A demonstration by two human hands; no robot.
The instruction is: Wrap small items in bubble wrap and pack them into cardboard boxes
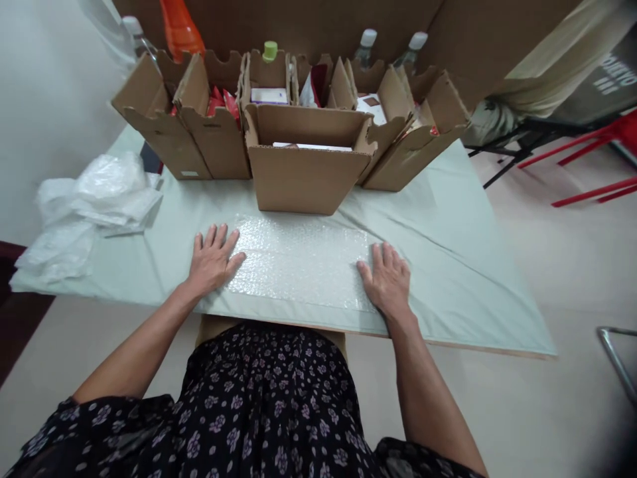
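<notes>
A rectangular sheet of clear bubble wrap (298,262) lies flat on the pale green tablecloth (448,279). At its left edge my left hand (213,260) rests palm down with the fingers spread, the thumb over the sheet. My right hand (387,277) lies palm down by the sheet's right edge, its fingers slightly apart and its thumb at the border. Neither hand holds anything. Just behind the sheet stands a cardboard box (303,176) with a white item inside.
Several narrow cardboard bins (192,143) holding packets line the back, with bottles (365,46) behind them. Crumpled bubble wrap (107,189) is heaped at the left. A red chair (587,143) stands beyond the table at the right.
</notes>
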